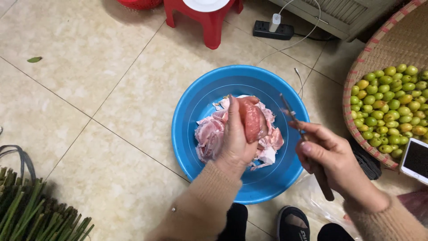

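Observation:
My left hand (234, 138) grips a pink peeled pomelo segment (252, 119) and holds it above a blue plastic basin (191, 111). Pink and white pomelo peel scraps (209, 138) are piled in the basin under the hand. My right hand (332, 158) is closed around a small knife (290, 109) with a dark wooden handle. Its blade points up and toward the segment, a short gap away. Both sleeves are tan knit.
A woven flat basket (379, 49) with several small green fruits (392, 105) lies at the right, a phone (415, 159) beside it. A red plastic stool (209, 22) and a power strip (273, 30) stand behind the basin. Green stalks (31, 209) lie bottom left. Feet in slippers (292, 223) show below.

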